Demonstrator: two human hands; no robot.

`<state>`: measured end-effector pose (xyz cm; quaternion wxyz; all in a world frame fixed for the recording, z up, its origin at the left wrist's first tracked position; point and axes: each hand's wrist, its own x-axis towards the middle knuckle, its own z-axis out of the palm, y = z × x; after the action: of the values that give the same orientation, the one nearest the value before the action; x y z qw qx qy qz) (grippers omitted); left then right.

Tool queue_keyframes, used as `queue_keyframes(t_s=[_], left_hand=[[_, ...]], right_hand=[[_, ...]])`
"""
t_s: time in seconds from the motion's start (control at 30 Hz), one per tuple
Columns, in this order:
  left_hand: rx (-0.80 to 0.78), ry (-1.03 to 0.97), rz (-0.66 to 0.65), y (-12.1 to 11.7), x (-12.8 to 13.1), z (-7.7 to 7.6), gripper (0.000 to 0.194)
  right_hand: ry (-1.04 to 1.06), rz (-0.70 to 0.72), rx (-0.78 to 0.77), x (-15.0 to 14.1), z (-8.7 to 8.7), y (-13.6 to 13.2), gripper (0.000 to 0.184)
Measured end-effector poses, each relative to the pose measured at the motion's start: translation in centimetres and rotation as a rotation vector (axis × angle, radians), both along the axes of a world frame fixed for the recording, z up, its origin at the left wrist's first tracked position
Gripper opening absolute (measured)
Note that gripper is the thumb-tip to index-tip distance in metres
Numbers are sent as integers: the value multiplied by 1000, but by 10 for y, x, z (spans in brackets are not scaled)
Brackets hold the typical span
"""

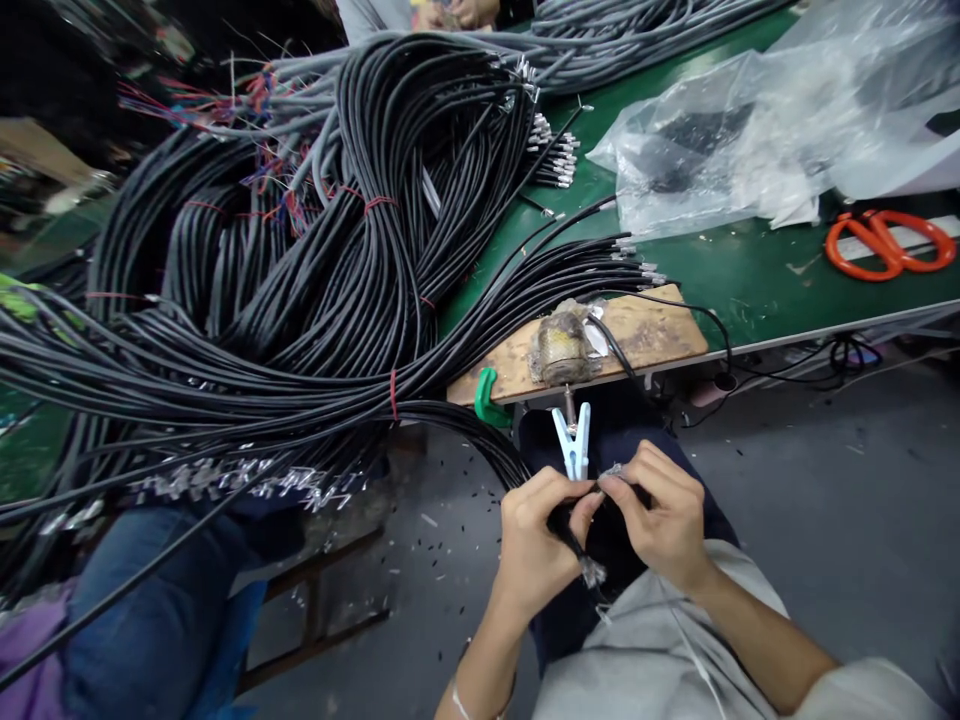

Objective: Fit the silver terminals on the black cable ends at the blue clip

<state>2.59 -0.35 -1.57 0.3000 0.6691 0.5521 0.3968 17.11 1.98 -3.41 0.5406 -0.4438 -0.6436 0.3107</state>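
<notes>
My left hand (536, 535) is closed around a black cable, pinching it near its end between thumb and fingers. Beside it, my right hand (660, 510) pinches the frayed silvery end (613, 472) of the cable, so the two sets of fingertips almost meet. Another frayed cable end (592, 572) hangs below my left hand. Just beyond my fingers, a light blue clothespin (574, 445) is attached to the shaft of a small tape-wrapped motor (562, 345). A bundle of black cables (480, 430) runs from the table edge down to my left hand.
The motor sits on a wooden board (660, 330) held by a green clamp (489, 398). Large coils of black cable (390, 180) cover the table's left side. Orange-handled scissors (889, 245) and a clear plastic bag (750, 140) lie right. Another person's hands (457, 14) show at the top.
</notes>
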Motion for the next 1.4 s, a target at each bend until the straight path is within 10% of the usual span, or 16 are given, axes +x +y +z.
queue_keyframes(t_s=[0.57,0.87,1.2,1.4], left_hand=[[-20,-55,19,2,5,12,22],[-19,13,11,-1,7,7,18],[-96,14,-4,0,7,13,32],[-106,-18,2,0,6,18,36]], right_hand=[[876,287,-730,-6,-5,10,15],[401,167,-530,7,9,10,16],[484,432,-442,25,-2,13,33],[554,257,-509,13,2,10,28]])
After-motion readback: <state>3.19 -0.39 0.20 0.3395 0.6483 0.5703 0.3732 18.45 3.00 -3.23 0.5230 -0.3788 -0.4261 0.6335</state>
